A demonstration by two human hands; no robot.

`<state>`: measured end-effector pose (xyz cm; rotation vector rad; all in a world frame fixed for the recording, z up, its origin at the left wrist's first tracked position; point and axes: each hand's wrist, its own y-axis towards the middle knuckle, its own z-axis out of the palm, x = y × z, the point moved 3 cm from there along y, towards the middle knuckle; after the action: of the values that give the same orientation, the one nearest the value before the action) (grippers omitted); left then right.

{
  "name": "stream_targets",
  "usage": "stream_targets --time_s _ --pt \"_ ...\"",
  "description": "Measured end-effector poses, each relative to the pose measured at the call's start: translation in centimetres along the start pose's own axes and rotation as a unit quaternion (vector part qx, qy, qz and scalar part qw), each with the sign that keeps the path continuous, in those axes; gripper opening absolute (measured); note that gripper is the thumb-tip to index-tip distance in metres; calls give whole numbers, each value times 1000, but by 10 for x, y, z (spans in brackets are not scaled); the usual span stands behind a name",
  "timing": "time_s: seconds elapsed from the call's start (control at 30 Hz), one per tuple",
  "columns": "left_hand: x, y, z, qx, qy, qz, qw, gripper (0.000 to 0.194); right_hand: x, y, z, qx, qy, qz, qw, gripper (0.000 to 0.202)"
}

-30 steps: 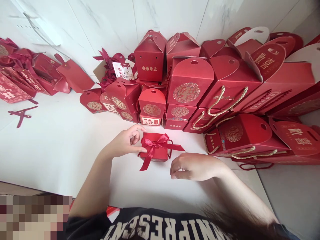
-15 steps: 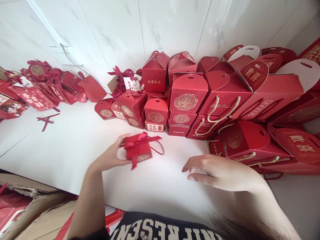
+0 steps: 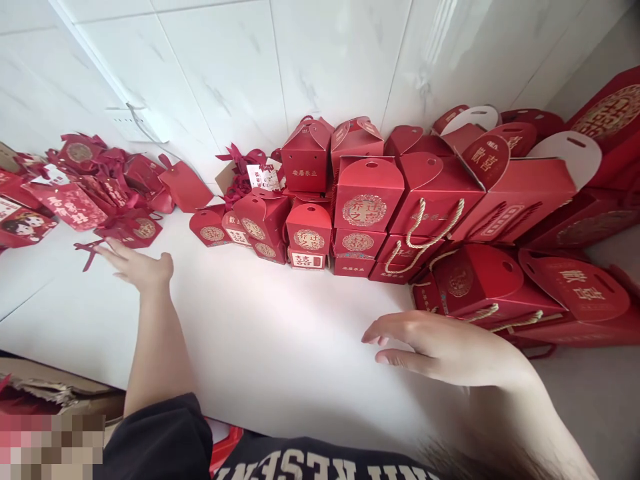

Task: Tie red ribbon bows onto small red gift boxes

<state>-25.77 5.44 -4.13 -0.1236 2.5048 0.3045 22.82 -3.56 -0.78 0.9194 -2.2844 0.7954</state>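
Observation:
My left hand (image 3: 143, 267) reaches out over the left part of the white table, fingers stretched and apart, holding nothing. Just beyond its fingers lies a small red gift box (image 3: 135, 229) with a gold round print, at the front of the left pile. Beside the fingertips is a dark red ribbon (image 3: 87, 255), flat on the table and partly hidden by the hand. My right hand (image 3: 435, 347) hovers or rests near the right side, fingers loosely bent, thumb apart, nothing in it. Nearest to it stand red gift boxes (image 3: 480, 280) with gold rope handles.
Stacked red gift boxes (image 3: 370, 193) line the tiled wall (image 3: 340, 60). A heap of ribboned red boxes (image 3: 70, 200) lies at the left. Dark red ribbon bows (image 3: 245, 160) show at the back middle. A torn cardboard box (image 3: 75, 403) stands below the table's left edge.
My left hand has moved left and away from me with the ribboned red gift box and let go of it by the left pile. My right hand has barely moved.

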Motion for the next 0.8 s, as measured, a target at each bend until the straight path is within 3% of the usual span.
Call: stream_targets --time_s 0.07,0.1,0.17,0.2,0.27,0.33,0.4,0.43,0.47,0.5,0.6,0.67,0.8 --pt "5 12 4 -202 18 -11 979 79 1 -3 -1 -3 -6 1 1000 37" --pt "2 16 10 -269 30 -10 963 83 2 -6 -2 -8 -12 2 1000 37" --pt "-16 21 27 -324 39 33 945 91 5 -18 -6 -44 -30 9 999 38" --pt "-32 20 36 -322 37 77 943 89 6 -27 -9 -83 -41 17 996 38" --pt "-74 11 52 -309 42 179 933 80 9 -51 -18 -207 -62 51 975 38" --pt "-117 -2 63 -278 54 235 930 70 9 -79 -29 -362 -86 121 920 35" --pt "-156 -17 66 -307 32 276 910 62 4 -106 -39 -507 -144 215 822 37" --pt "-172 -22 67 -308 24 293 905 58 0 -116 -42 -550 -175 255 775 40" --pt "-187 -26 69 -301 11 313 901 50 -6 -122 -46 -570 -202 290 742 43" --pt "-199 -30 73 -273 -3 336 901 40 -14 -125 -48 -568 -214 315 730 47" --pt "-230 -38 90 -118 -43 414 902 14 -42 -121 -54 -493 -199 375 759 48" --pt "-243 -47 102 -20 -40 458 888 13 -52 -113 -56 -466 -220 367 775 40" --pt "-252 -65 113 90 26 500 861 17 -49 -98 -58 -452 -299 392 744 24"
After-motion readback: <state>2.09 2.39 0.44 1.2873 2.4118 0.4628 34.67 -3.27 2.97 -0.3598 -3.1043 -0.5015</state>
